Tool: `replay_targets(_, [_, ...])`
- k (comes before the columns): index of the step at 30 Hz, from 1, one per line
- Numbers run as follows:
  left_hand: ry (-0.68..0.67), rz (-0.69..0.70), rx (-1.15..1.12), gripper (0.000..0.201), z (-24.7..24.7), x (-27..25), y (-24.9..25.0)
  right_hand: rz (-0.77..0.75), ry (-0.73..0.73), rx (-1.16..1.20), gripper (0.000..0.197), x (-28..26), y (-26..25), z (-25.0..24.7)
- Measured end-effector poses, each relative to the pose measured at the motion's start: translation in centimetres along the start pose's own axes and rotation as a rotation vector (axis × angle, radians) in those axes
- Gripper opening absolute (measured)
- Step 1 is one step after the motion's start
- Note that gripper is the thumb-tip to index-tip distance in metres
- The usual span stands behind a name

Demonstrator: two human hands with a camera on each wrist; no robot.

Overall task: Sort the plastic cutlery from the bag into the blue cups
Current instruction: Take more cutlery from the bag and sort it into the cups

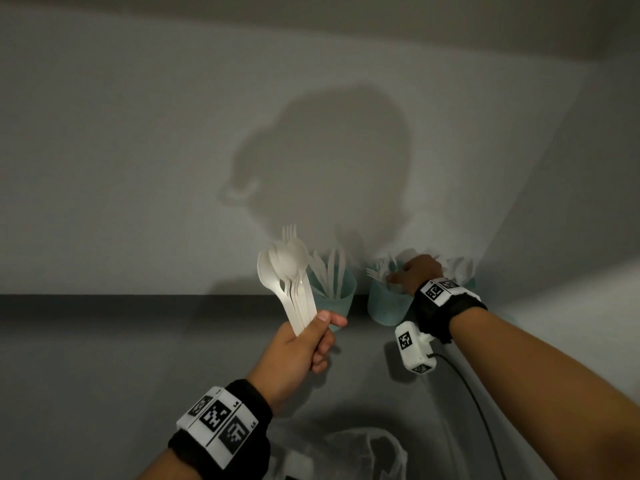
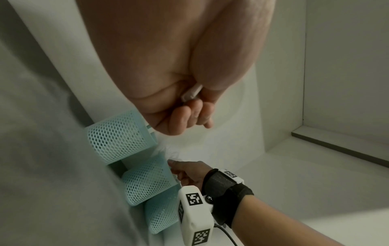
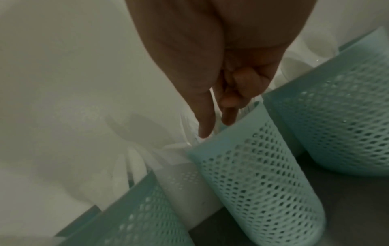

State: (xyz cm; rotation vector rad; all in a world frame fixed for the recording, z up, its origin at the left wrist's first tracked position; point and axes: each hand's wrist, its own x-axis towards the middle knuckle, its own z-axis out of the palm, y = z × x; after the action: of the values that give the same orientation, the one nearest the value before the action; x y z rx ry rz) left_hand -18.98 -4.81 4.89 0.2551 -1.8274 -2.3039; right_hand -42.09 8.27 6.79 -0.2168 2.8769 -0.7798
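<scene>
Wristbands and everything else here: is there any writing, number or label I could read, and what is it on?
"L4": left wristband, beside its middle square code.
"L5": same band, beside the next code.
Right wristband: tiny print, too blurred.
Blue cups, cutlery: no writing seen.

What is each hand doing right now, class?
Left hand: grips a bundle of white plastic spoons and forks.
Right hand: fingers at the middle pale blue mesh cup; hold cannot be told.
</scene>
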Motion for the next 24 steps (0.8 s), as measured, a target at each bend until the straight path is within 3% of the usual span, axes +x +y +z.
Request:
replay_targets(2, [0.002, 0.000, 0.001, 0.030, -0.1, 0.0, 0.1, 0.016, 0.015, -0.030, 0.051, -0.1, -0.3, -0.2])
replay_targets(5, [-0.012, -0.005, 0.012, 0.030, -0.2, -0.1, 0.3, -0.053, 0.064, -0.022, 0.051, -1.1, -0.9, -1.0])
replay_targets(8, [-0.046, -0.012, 0.015, 0.030, 0.1, -0.6, 0.9, -0.238, 0.152, 0.263, 0.031, -4.4, -2.5, -2.5])
replay_targets(9, [-0.068, -0.014, 0.007, 0.030, 0.3, -0.9, 1.2, -0.319, 0.081, 0.374, 0.021, -6.5, -3.4, -3.2])
replay_targets(11, [-0.128, -0.009, -0.002, 0.030, 0.9, -1.6, 2.0, -0.462, -0.249, 0.498, 0.014, -11.4, -4.9, -4.2])
replay_targets(13, [-0.219, -0.016, 0.022, 0.030, 1.6, -2.7, 2.6, -0.539, -0.583, 0.540, 0.028, -16.1, -5.8, -4.2])
replay_targets(14, [-0.268, -0.025, 0.040, 0.030, 1.9, -3.4, 2.7, -0.566, -0.632, 0.540, 0.035, -17.9, -6.1, -4.0])
replay_targets(18, [-0.320, -0.090, 0.077, 0.031, 2.8, -6.3, 3.1, -0.574, -0.486, 0.546, 0.020, -22.4, -5.9, -2.9])
replay_targets(22, [-0.334, -0.130, 0.186, 0.040, 2.8, -8.7, 3.5, -0.606, -0.400, 0.532, 0.025, -24.7, -4.8, -1.7])
replay_targets(24, [-0.328, -0.143, 0.245, 0.031, 2.8, -9.5, 3.7, -0.634, -0.307, 0.471, 0.028, -25.2, -4.2, -0.7])
